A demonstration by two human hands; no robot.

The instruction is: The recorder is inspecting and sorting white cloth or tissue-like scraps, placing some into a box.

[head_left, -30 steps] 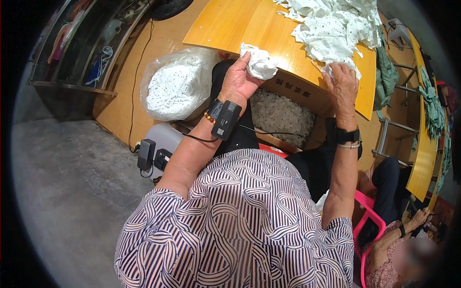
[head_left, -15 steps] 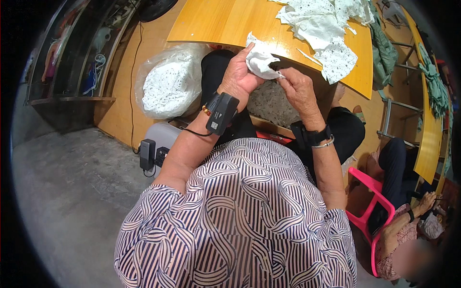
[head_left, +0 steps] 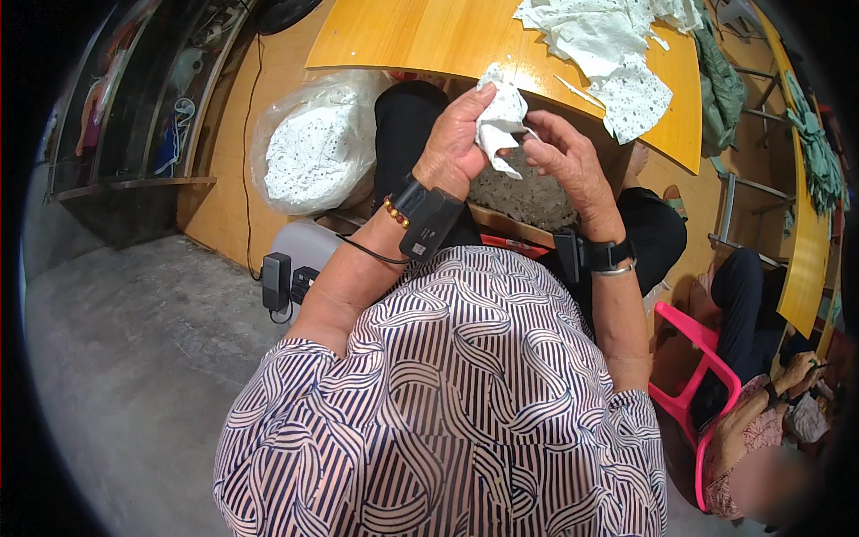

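Observation:
A small crumpled piece of white cloth with dark specks point(head_left: 501, 115) is in my left hand point(head_left: 455, 139), pinched between thumb and fingers just off the table's near edge. Close by on its right, my right hand point(head_left: 573, 166) has curled fingers, with a thin white strip point(head_left: 531, 134) between thumb and forefinger. Whether that strip still joins the cloth is hard to make out. Below both hands lies a mass of grey speckled scraps point(head_left: 523, 194) in a container between my knees. More white speckled cloth point(head_left: 617, 67) is spread on the table.
The wooden table point(head_left: 403, 40) stands ahead. A clear plastic bag of white speckled material point(head_left: 313, 148) sits left of my knee. Dark shelves point(head_left: 134, 107) stand far left. At the right are green cloth point(head_left: 720, 89), a pink chair point(head_left: 693, 385) and another seated person point(head_left: 752, 430).
The white cloth has turned more upright in my left hand and hangs lower at its bottom. My right hand has shifted slightly right, with its fingers looser.

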